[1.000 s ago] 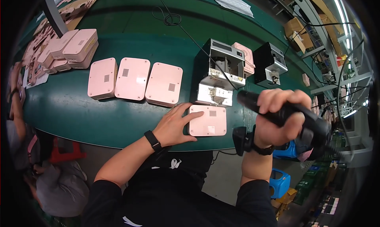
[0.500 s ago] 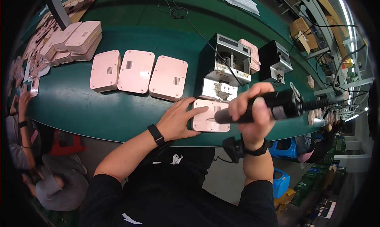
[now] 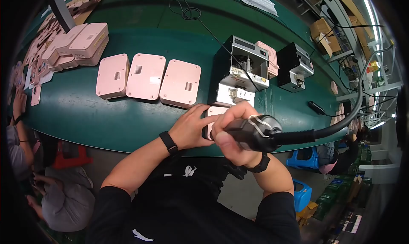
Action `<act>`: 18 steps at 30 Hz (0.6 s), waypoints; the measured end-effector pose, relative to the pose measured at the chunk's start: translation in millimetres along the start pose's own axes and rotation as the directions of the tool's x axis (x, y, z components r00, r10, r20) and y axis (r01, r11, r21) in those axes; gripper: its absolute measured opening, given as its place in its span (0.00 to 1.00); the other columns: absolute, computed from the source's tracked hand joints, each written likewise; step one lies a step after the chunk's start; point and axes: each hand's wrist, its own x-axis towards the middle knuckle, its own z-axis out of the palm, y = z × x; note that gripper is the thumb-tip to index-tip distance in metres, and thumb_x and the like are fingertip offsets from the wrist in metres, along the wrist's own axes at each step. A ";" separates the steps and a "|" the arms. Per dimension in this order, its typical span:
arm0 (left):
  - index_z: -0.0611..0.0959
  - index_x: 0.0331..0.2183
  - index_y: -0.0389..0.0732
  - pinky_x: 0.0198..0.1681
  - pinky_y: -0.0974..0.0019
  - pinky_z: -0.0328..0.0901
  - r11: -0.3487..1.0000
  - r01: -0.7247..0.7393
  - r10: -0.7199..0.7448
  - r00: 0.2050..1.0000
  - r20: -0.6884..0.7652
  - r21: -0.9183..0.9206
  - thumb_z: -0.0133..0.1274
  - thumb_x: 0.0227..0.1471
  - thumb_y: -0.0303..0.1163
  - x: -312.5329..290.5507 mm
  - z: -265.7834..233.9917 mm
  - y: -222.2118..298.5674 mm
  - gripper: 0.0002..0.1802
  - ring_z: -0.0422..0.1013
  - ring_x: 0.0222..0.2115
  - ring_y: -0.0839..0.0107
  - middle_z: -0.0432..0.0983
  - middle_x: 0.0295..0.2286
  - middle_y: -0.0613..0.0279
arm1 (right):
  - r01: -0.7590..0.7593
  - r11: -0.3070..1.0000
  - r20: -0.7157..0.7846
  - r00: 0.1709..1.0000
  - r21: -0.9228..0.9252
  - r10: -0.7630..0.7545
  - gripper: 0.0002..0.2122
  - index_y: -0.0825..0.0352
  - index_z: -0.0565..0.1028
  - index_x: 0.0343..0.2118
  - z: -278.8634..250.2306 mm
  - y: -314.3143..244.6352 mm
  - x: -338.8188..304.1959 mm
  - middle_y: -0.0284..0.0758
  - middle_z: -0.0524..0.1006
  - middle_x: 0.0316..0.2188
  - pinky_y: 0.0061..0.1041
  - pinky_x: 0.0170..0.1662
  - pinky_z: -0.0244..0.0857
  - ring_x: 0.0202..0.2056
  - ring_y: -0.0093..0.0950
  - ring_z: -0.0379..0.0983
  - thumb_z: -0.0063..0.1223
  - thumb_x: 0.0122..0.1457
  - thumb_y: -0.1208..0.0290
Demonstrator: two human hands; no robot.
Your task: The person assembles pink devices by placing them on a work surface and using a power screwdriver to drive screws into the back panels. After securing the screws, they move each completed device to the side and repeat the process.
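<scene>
At the bench's near edge lies a pale pink plastic case [image 3: 216, 110] with rounded corners. My left hand [image 3: 190, 127] grips its left end, fingers along the far side and thumb at the near side. Over the case, my right hand [image 3: 233, 137] is wrapped round a black corded electric screwdriver [image 3: 252, 132], its cable end toward me and its tip hidden behind the hand. Most of the case's top is covered by that hand. To the left, three similar pink cases [image 3: 181, 83] lie in a row, with screw holes at their corners and slotted vents.
Just beyond my hands stands a black and silver machine [image 3: 243, 69], with a second one [image 3: 296, 67] to its right. Stacked pink cases [image 3: 88, 41] and loose pink parts [image 3: 47, 35] occupy the left. A thick cable [image 3: 341, 124] arcs on the right. A co-worker's hand [image 3: 19, 103] is at far left.
My right hand has brought the screwdriver left and tipped it, so its cable end now faces me. My left hand stays on the case. At far left the co-worker's hand has shifted.
</scene>
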 end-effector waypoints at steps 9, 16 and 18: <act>0.78 0.52 0.52 0.56 0.50 0.64 0.994 0.001 -0.001 1.000 -0.005 -0.109 0.69 0.34 0.39 1.8 -8.6 2.1 0.38 0.65 0.53 0.46 0.68 0.50 0.46 | 0.216 0.966 0.123 0.972 -0.140 -0.199 0.14 0.72 0.64 0.37 6.8 -14.0 18.2 0.35 0.76 0.23 0.19 0.31 0.69 0.25 0.20 0.72 0.58 0.53 0.78; 0.78 0.54 0.54 0.56 0.52 0.65 0.993 0.081 -0.084 0.996 0.025 0.089 0.71 0.33 0.38 -10.7 -26.8 29.1 0.40 0.66 0.53 0.48 0.66 0.52 0.46 | 0.224 0.968 -0.368 0.914 0.111 -0.169 0.14 0.67 0.64 0.41 -30.1 -14.7 8.7 0.34 0.69 0.19 0.27 0.24 0.64 0.18 0.24 0.65 0.52 0.60 0.64; 0.77 0.54 0.54 0.55 0.53 0.66 0.985 0.110 -0.115 0.993 0.028 0.135 0.71 0.33 0.38 -17.4 -31.3 31.6 0.41 0.66 0.53 0.49 0.65 0.52 0.47 | 0.268 0.961 -0.427 0.878 0.064 -0.216 0.11 0.66 0.64 0.40 -50.9 -16.2 18.1 0.35 0.68 0.19 0.29 0.24 0.63 0.18 0.25 0.64 0.49 0.61 0.65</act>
